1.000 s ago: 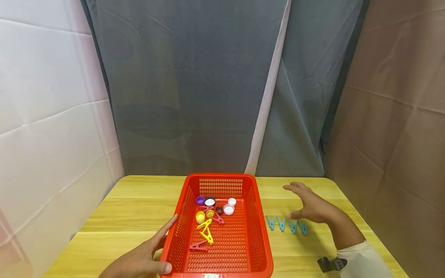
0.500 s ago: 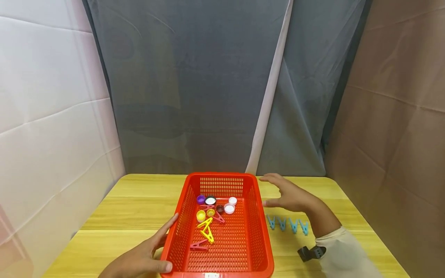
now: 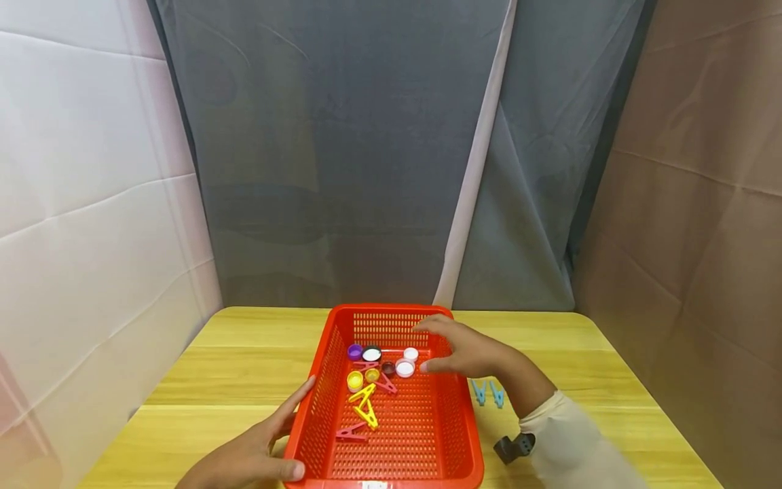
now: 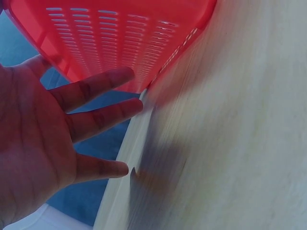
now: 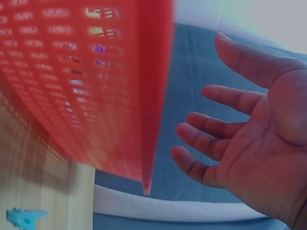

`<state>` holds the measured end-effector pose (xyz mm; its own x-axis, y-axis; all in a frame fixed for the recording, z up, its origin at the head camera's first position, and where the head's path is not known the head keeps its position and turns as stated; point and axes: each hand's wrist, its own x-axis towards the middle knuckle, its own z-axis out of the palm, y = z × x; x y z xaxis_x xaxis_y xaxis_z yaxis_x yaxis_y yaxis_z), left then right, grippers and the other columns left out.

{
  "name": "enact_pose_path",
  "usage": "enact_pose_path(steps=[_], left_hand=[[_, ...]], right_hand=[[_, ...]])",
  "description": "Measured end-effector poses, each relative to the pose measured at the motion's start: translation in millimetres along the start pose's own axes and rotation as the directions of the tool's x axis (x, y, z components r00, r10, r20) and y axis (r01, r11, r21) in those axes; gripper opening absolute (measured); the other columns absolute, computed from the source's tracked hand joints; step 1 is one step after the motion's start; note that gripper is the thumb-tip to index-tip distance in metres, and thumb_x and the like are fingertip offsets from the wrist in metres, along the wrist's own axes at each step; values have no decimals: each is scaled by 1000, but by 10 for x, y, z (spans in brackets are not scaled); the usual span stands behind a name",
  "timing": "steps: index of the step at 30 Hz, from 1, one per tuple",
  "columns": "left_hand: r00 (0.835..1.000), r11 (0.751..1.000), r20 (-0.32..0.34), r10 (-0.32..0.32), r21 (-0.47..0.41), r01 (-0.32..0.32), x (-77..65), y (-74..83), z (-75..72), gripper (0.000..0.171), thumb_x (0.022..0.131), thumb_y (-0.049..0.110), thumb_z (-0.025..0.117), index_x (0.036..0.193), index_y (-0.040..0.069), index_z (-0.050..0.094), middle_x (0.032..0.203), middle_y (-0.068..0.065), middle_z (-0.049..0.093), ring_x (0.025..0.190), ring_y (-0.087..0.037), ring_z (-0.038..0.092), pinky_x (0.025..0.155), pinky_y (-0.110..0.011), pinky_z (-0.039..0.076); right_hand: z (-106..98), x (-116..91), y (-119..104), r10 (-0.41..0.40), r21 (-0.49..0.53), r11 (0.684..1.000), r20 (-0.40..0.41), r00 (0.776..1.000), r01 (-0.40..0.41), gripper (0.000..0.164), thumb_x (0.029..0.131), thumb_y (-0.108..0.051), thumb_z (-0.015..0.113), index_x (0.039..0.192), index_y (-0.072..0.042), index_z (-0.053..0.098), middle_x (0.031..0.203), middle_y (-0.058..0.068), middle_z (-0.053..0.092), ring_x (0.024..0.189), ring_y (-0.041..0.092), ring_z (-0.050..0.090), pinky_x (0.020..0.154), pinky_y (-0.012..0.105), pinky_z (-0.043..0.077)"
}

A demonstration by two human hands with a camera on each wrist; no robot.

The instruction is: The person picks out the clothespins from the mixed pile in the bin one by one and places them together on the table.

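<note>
In the head view a red plastic basket [image 3: 403, 435] stands on the table. My left hand [image 3: 253, 448] is at its near left side, thumb on the rim; in the left wrist view its other fingers [image 4: 103, 115] stretch out straight and spread beside the perforated wall. My right hand [image 3: 470, 350] reaches over the basket's right rim, palm bare and fingers relaxed. Inside lie a yellow clothespin [image 3: 368, 413], a pink clothespin [image 3: 352, 432], and several round caps, including a purple one [image 3: 355, 352], a yellow one [image 3: 355, 382] and a white one [image 3: 404, 368].
Blue clothespins lie on the wooden table [image 3: 550, 353] right of the basket; one blue clothespin [image 3: 497, 394] shows below my right forearm, which covers part of the row. A grey curtain [image 3: 366, 170] hangs behind, with a pale cloth [image 3: 91, 238] left and a brown one [image 3: 690, 204] right.
My right hand has moved left, from above the row of blue clothespins to over the basket, its arm now covering some of them. The left hand and the basket's contents stay put.
</note>
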<state>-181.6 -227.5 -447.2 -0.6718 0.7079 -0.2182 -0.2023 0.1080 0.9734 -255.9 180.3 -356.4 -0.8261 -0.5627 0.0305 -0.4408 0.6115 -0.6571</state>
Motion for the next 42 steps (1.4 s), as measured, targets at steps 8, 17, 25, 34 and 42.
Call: enact_pose_path(steps=[8, 17, 25, 34, 42], left_hand=[[1000, 1000, -16, 1, 30, -1, 6, 30, 17, 106, 105, 34, 73, 173, 49, -6, 172, -29, 24, 136, -35, 63, 105, -54, 64], [1000, 1000, 1, 5, 4, -5, 2, 4, -5, 106, 106, 33, 73, 173, 49, -8, 174, -30, 21, 137, -35, 63, 106, -55, 62], [1000, 1000, 20, 8, -14, -7, -1, 18, -7, 106, 107, 32, 71, 173, 48, -10, 174, -32, 17, 139, -35, 62, 108, -56, 61], [999, 999, 9, 35, 33, -35, -3, 4, -14, 108, 106, 33, 73, 173, 46, -11, 172, -33, 21, 139, -36, 62, 105, -55, 63], [1000, 999, -2, 16, 28, -16, -5, 3, -12, 107, 106, 33, 72, 173, 46, -11, 173, -32, 21, 137, -35, 63, 105, -54, 63]], right_hand=[[117, 76, -44, 36, 1, 999, 56, 998, -36, 69, 95, -23, 86, 156, -11, 57, 168, 16, 47, 154, 42, 45, 120, 68, 50], [295, 125, -102, 112, 39, 992, 120, 986, -118, 70, 91, -22, 90, 155, -17, 60, 167, 12, 51, 153, 42, 49, 119, 69, 49], [404, 152, -152, 70, 10, 997, 201, 977, -74, 62, 91, -16, 89, 148, -17, 64, 155, 7, 61, 143, 36, 57, 119, 62, 52], [527, 198, -196, 83, -66, 996, 321, 943, -65, 70, 90, -13, 89, 153, -24, 61, 156, 6, 61, 141, 30, 60, 120, 55, 53], [695, 274, -142, 101, -84, 994, 421, 902, -72, 78, 89, -7, 87, 158, -28, 56, 157, 2, 60, 144, 26, 59, 123, 52, 51]])
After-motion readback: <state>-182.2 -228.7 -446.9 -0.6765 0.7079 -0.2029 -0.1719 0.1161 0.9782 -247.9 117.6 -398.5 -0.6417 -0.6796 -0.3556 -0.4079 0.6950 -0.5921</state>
